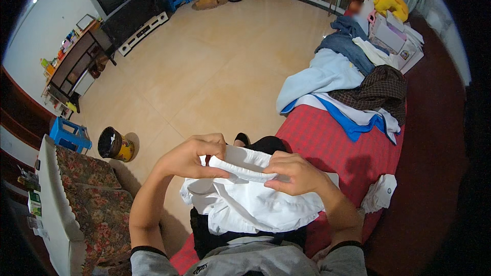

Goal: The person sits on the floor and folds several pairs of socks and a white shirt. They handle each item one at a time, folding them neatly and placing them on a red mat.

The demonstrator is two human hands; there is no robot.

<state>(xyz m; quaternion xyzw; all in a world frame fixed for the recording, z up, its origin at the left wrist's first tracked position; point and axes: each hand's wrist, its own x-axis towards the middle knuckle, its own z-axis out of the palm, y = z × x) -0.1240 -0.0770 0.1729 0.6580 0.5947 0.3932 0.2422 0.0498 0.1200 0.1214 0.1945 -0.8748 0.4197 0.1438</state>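
A white cloth garment (261, 203) lies bunched over my lap, its upper band raised between my hands. My left hand (197, 157) pinches one end of the band between thumb and fingers. Some way to the right, my right hand (291, 172) grips the same band, thumb below and fingers above. The band's edge is folded over and runs nearly straight between the two grips. Lower folds of the garment hang loose across my dark trousers (199, 234). Whether it is a shirt or trousers cannot be told.
On the red checked seat cover (318, 134) at my right lie a light blue garment (326, 76), a brown checked garment (378, 88) and a small white cloth (379, 193). A waste bin (117, 145) and a blue plastic stool (71, 134) stand left, near a flower-patterned cover (96, 211).
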